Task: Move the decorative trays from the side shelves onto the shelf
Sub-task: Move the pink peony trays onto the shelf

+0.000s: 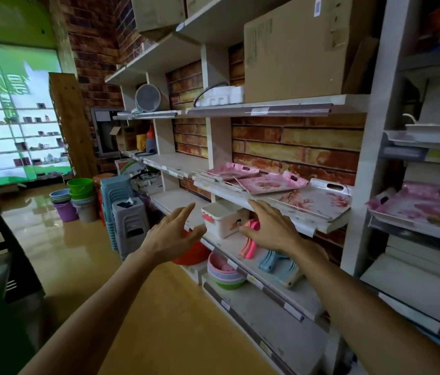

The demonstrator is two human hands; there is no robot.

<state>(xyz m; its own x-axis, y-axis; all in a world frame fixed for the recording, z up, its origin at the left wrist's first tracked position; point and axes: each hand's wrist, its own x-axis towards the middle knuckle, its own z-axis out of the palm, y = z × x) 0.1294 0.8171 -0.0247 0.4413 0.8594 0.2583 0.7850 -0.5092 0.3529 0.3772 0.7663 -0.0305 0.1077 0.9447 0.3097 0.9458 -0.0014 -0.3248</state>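
Both hands hung empty before the shelving, fingers loose and spread: the left hand (171, 234) in mid-air, the right hand (269, 226) just below the front edge of the shelf (319, 226). Three glossy floral trays lay on that pale board: a white tray (313, 201) with cut-out handles, a pink tray (270, 182), a smaller pink tray (229, 170). Another tray (427, 207) rested on the side shelf (413, 231). Brick-patterned backing; shiny yellowish floor (78, 239).
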